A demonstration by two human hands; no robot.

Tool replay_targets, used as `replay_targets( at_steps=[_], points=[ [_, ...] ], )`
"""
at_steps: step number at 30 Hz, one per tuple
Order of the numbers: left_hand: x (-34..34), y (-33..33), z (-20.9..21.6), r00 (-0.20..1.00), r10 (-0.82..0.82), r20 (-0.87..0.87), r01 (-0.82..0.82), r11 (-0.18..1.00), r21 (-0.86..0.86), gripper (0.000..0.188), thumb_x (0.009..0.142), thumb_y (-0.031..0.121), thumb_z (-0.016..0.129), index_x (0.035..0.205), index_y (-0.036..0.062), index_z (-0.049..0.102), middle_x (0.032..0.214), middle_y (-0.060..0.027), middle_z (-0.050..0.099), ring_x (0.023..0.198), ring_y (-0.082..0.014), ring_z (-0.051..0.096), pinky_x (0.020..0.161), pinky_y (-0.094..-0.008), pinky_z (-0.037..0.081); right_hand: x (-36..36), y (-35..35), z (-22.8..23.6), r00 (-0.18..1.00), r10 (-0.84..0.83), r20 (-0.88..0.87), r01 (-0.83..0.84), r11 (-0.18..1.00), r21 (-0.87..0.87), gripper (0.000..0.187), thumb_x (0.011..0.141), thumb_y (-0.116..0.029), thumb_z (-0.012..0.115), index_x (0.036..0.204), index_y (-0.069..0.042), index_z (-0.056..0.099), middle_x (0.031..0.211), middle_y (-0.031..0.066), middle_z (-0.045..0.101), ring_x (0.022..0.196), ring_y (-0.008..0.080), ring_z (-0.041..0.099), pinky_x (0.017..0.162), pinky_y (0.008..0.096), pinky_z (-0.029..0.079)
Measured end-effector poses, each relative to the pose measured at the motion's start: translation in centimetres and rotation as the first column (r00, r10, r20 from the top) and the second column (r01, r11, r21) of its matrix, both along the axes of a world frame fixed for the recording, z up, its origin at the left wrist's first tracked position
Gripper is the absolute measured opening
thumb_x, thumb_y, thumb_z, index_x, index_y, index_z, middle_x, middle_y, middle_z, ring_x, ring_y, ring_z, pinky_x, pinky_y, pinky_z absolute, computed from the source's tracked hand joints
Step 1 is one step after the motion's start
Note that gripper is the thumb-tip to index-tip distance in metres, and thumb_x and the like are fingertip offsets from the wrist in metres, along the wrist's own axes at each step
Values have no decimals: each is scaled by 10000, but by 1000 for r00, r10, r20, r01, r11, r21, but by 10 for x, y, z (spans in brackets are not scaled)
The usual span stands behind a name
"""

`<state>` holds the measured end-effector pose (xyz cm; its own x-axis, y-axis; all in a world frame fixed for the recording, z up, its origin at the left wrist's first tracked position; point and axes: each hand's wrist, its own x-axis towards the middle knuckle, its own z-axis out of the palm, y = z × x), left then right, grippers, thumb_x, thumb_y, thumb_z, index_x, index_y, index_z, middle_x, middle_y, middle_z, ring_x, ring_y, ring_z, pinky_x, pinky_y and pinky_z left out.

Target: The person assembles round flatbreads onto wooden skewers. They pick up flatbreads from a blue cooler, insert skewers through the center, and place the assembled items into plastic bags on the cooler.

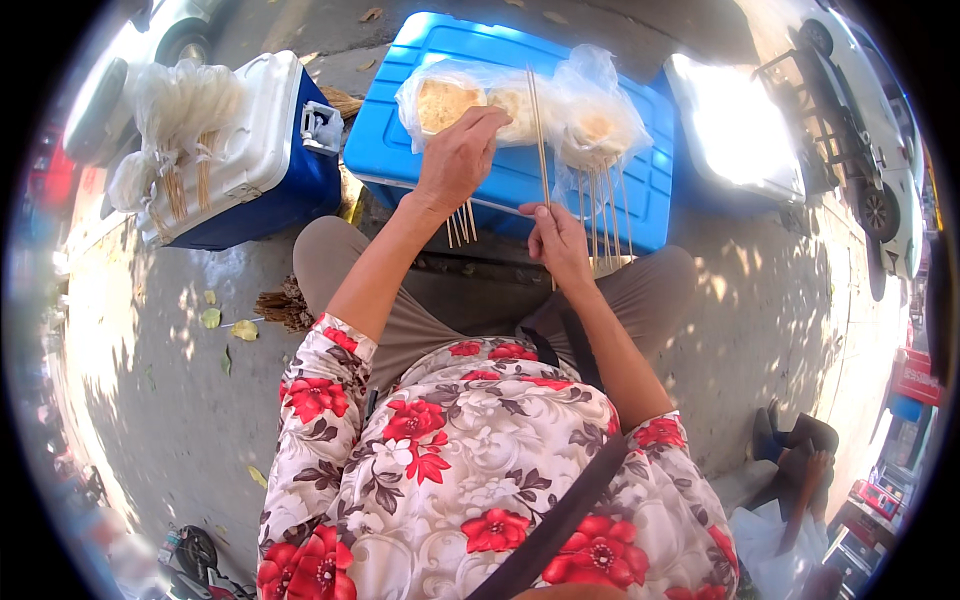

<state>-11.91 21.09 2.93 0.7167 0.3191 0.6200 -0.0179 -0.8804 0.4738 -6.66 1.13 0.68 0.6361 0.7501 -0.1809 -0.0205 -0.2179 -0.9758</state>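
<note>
My right hand is closed around thin wooden skewers, which stand up past its fingers. My left hand reaches over the blue lid, fingertips pinched at the edge of a pale round piece of food in clear plastic. Whatever those fingertips hold is too small to make out. To the left is a browner round piece, also in plastic. On the right lies a bagged bundle, its sticks hanging over the lid's front edge. More stick ends show below my left wrist.
A blue cooler with a white lid stands at left, with bagged skewered bundles on top. Another white-lidded cooler is at right. A broom head lies by my left knee. Parked vehicles and a seated person are farther right.
</note>
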Motion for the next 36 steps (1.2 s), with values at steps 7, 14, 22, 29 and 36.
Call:
replay_targets(
  at_steps=[7, 14, 22, 29, 36],
  points=[
    [86, 9, -37, 970, 111, -216, -125, 991, -50, 272, 851, 155, 496, 1094, 45, 548, 1134, -195, 555, 1042, -382, 541, 822, -458, 481, -33, -68, 13, 991, -41, -127, 46, 998, 39, 343, 994, -274, 378, 1106, -12, 568, 537, -29, 436, 458, 25, 359, 430, 188, 275],
    [101, 10, -39, 965, 76, -251, -80, 997, -7, 404, 840, 223, 527, 1219, 91, 480, 1190, -208, 523, 1057, -394, 538, 852, -469, 470, -39, -81, 23, 968, 23, -249, -22, 1000, 6, 307, 984, -247, 419, 1157, -34, 556, 546, -21, 457, 460, 31, 392, 429, 189, 324],
    [67, 0, 6, 851, 169, -497, -193, 981, 3, 492, 815, 213, 534, 1295, 168, 435, 985, -197, 631, 939, -367, 608, 761, -474, 484, -38, -87, 37, 975, 38, -220, -27, 998, 51, 397, 958, -174, 449, 1336, -53, 424, 560, -12, 483, 460, 43, 429, 429, 188, 322],
    [20, 16, 9, 936, 237, -261, -317, 890, -329, 447, 849, 174, 510, 1284, 97, 440, 963, -152, 647, 820, -313, 654, 699, -434, 519, -34, -93, 47, 982, -28, -186, 55, 989, 141, 392, 905, -51, 469, 1294, -25, 424, 583, -23, 466, 499, 39, 405, 456, 179, 306],
    [-25, 7, 17, 917, 336, 213, 276, -151, -949, 303, 928, 187, 504, 1176, 13, 502, 1185, -124, 566, 1096, -263, 563, 914, -417, 486, -42, -104, 54, 995, 34, -92, -29, 998, 53, 277, 876, -23, 498, 1152, -4, 488, 624, -40, 455, 519, 24, 388, 467, 187, 298]
  ],
)
